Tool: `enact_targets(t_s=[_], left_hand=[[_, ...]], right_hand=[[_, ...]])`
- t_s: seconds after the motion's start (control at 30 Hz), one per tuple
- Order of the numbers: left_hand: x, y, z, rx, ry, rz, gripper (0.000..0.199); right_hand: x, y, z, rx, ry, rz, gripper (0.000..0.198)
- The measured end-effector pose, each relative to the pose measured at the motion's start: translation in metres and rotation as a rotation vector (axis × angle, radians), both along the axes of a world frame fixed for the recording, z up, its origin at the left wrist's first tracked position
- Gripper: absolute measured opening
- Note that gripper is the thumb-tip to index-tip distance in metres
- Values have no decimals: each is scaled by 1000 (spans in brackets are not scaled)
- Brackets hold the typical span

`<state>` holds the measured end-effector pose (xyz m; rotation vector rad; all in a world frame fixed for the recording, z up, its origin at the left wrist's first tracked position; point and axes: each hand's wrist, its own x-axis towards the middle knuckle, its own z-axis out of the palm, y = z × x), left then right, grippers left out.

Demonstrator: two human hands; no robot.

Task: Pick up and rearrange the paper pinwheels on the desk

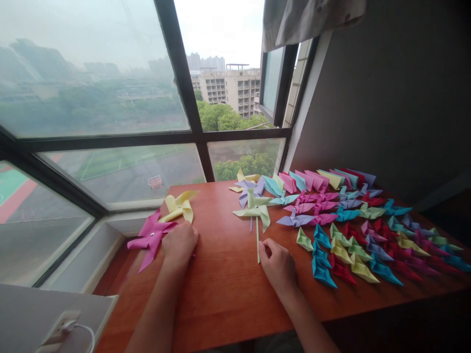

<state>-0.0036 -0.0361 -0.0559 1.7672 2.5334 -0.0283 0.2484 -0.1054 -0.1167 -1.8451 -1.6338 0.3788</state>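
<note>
My left hand (180, 245) is closed at the left side of the table, against a magenta paper pinwheel (152, 235). A bit of magenta stick pokes out on the hand's right side; the fingertips are hidden. Just beyond that hand lies a yellow pinwheel (179, 206). With thumb and finger, my right hand (278, 264) pinches the lower stick of a light green pinwheel (256, 210), which lies near the table's middle. Behind it are a lilac pinwheel (248, 189) and another yellow pinwheel (241, 177), partly covered.
Rows of folded paper boats (340, 252) in many colours cover the right of the wooden table (217, 294). Paper cranes (324, 206) and folded paper pieces (312, 180) stand behind them. A window (198, 135) borders the far side; a plugged socket (62, 329) is lower left.
</note>
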Motion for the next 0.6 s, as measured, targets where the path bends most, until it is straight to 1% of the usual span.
enact_targets(t_s=[0.1, 0.23, 0.33, 0.43, 0.6], left_hand=[[3, 0, 0, 5, 13, -19, 38], [0, 2, 0, -6, 6, 25, 38], [-4, 4, 0, -31, -19, 40, 35], [-3, 9, 2, -41, -48, 22, 31], [1, 20, 6, -59, -132, 9, 32]], right_hand=[[0, 0, 0, 1, -2, -1, 29], [0, 0, 0, -4, -2, -5, 29], [0, 0, 0, 0, 6, -1, 30], [1, 0, 0, 4, 15, -1, 31], [2, 0, 1, 15, 42, 5, 32]])
